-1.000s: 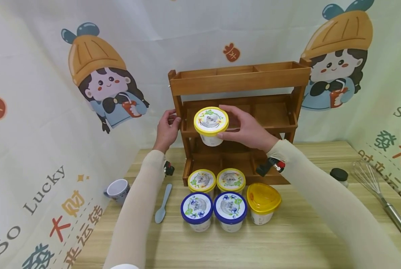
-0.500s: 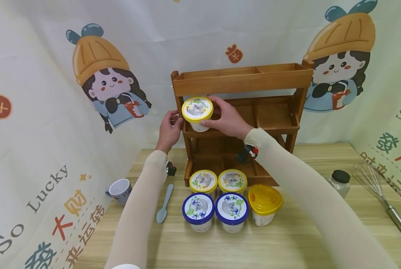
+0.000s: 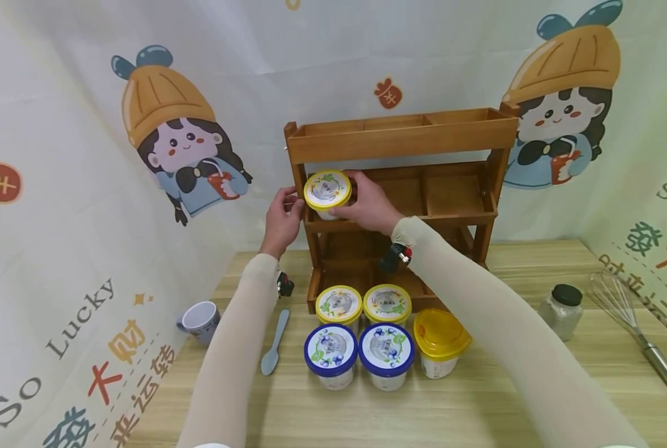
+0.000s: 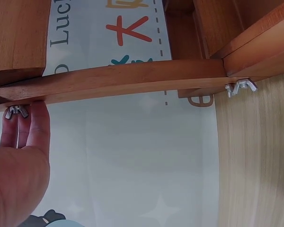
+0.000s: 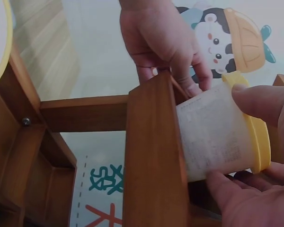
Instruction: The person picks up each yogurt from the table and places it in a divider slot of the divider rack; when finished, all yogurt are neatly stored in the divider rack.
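Observation:
My right hand (image 3: 369, 202) holds a white tub (image 3: 326, 214) by its yellow lid (image 3: 328, 188), thumb in front and fingers behind. The tub stands tilted inside the left compartment of the wooden rack's (image 3: 401, 142) middle tier. In the right wrist view, its wall (image 5: 213, 135) lies against the tier's front board. My left hand (image 3: 283, 221) grips the rack's left side at that height; in the left wrist view its fingers (image 4: 40, 127) touch the post beside a wing nut (image 4: 16, 111).
Before the rack stand two yellow-lidded tubs (image 3: 339, 303), two blue-lidded tubs (image 3: 331, 350) and a tub with an amber heart-shaped lid (image 3: 441, 336). A spoon (image 3: 275, 342) and mug (image 3: 200, 320) lie left; a black-capped jar (image 3: 562, 314) and whisk (image 3: 638, 333) are right.
My right hand has carried the yellow-lidded tub left and back, then down into the middle tier's left compartment. My left hand has kept its place on the rack.

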Demonstrator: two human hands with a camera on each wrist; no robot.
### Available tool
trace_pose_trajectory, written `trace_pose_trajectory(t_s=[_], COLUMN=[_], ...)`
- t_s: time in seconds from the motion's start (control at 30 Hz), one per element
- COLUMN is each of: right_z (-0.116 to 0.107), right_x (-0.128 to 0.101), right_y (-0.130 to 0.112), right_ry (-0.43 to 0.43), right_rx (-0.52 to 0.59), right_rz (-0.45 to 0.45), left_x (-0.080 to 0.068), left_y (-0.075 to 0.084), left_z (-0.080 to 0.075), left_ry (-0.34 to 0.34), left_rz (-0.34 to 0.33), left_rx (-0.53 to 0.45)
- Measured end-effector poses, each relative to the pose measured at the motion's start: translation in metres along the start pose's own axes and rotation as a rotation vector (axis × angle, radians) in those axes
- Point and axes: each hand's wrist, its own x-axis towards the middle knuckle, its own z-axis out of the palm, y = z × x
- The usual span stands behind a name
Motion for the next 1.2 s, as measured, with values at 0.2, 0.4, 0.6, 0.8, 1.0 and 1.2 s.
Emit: trace_pose_trajectory(t_s=[0.2, 0.4, 0.6, 0.8, 1.0, 1.2], right_z=[0.002, 0.001, -0.002, -0.012, -0.027, -0.041], right_x=[-0.001, -0.001, -0.007, -0.021, -0.041, -0.065], right_y=[0.008, 0.01, 0.008, 0.006, 0.006, 0.008], right_ry=[0.012, 0.012, 0.001, 0.005, -0.008, -0.01], right_rx=[-0.053, -0.047, -0.006, 0.023, 0.014, 0.005], right_rz=[-0.005, 0.014, 0.034, 0.027, 0.012, -0.019], left_x=[0.0, 0.0, -0.002, -0.003, -0.002, -0.002], left_y=[-0.001, -0.003, -0.003, 0.0, 0.001, 0.0], left_z=[0.001, -0.001, -0.001, 0.0, 0.002, 0.002], left_ry=[0.009, 0.013, 0.012, 0.012, 0.011, 0.018], left_rz=[0.021, 0.014, 0.005, -0.003, 0.0, 0.003], left_rx=[0.004, 0.006, 0.001, 0.006, -0.004, -0.003])
